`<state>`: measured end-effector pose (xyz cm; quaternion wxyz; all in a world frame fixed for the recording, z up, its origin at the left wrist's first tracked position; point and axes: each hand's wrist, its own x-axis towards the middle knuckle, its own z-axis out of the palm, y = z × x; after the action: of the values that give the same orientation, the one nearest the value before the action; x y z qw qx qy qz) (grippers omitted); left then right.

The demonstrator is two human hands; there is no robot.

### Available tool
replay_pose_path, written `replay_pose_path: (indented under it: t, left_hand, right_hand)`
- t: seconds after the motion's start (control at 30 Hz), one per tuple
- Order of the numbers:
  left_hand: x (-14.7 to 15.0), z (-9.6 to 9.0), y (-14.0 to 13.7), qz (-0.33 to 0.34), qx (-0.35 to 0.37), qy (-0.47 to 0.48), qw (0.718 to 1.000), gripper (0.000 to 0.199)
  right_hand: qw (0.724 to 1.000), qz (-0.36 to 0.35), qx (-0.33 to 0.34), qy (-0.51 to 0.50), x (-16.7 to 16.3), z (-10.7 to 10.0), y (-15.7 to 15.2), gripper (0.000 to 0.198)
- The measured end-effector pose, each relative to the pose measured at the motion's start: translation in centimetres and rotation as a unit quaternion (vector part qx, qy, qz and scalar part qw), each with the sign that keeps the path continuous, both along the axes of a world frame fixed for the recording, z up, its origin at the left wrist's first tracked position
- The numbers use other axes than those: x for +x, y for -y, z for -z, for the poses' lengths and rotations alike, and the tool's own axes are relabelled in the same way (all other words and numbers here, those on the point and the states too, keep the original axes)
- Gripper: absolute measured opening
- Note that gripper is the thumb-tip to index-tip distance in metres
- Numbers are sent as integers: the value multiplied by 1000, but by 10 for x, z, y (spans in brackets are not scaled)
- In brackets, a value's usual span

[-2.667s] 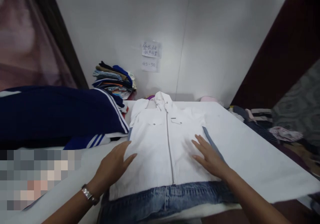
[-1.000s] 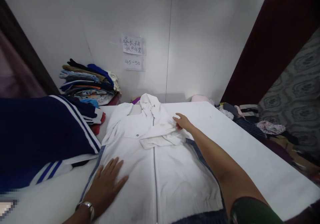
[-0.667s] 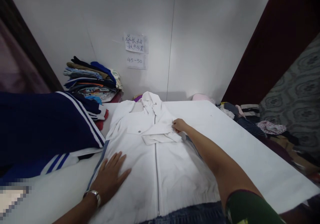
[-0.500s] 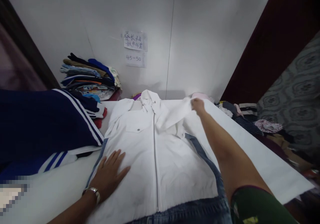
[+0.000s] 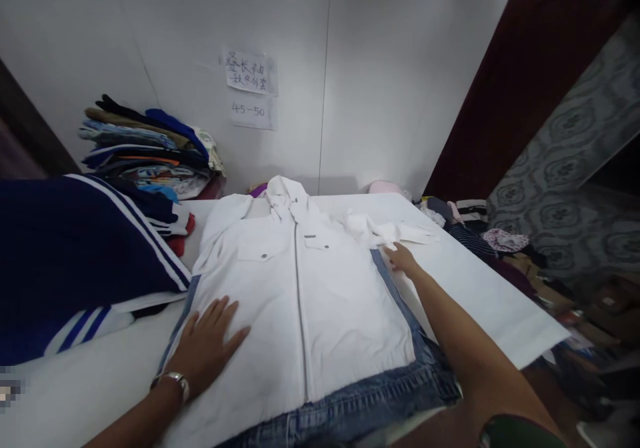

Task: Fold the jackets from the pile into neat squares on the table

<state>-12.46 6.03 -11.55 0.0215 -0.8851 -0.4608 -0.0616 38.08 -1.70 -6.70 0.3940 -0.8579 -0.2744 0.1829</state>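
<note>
A white zip jacket with blue denim side panels and hem lies front up, its collar toward the wall. My left hand, wearing a silver wristwatch or bracelet, rests flat on the jacket's lower left front with fingers spread. My right hand is beside the jacket's right underarm, just below the crumpled right sleeve. Its fingers look loosely bent and slightly apart, with no cloth plainly between them. The left sleeve lies bent beside the collar.
Folded clothes form a stack at the back left. Navy garments with white stripes cover the table's left side. Handwritten paper signs hang on the wall. More clothes lie beyond the white table's right edge.
My right hand has come down from the raised sleeve to the underarm. The sleeve, folded across the chest before, now lies outward to the right. My left hand stays on the jacket.
</note>
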Motion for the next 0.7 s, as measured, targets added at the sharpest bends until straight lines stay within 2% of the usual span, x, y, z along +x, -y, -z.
replay_pose_path:
  t: [0.1, 0.2, 0.27, 0.43, 0.57, 0.63, 0.7]
  left_hand:
    - [1, -1, 0, -6, 0, 3, 1000, 67]
    - [3, -5, 2, -18, -8, -1, 1000, 67]
    - [4, -7, 5, -23, -17, -2, 1000, 67]
    - [7, -15, 12, -27, -36, 13, 999, 65]
    - [8, -30, 9, -54, -115, 32, 991, 60]
    - [9, -43, 1, -70, -134, 65, 986, 56]
    - [11, -59, -13, -81, -112, 101, 985, 52]
  right_hand:
    - [999, -44, -30, -4, -15, 8, 19, 62]
    - [994, -99, -36, 23, -22, 4, 35, 31]
    - [991, -123, -43, 44, -23, 0, 42, 20]
    - [980, -141, -91, 109, -25, 8, 49, 20]
    - [955, -154, -143, 209, -31, 13, 54, 40]
    - [928, -187, -128, 296, -41, 8, 57, 47]
    - [902, -246, -53, 351, -60, 0, 58, 48]
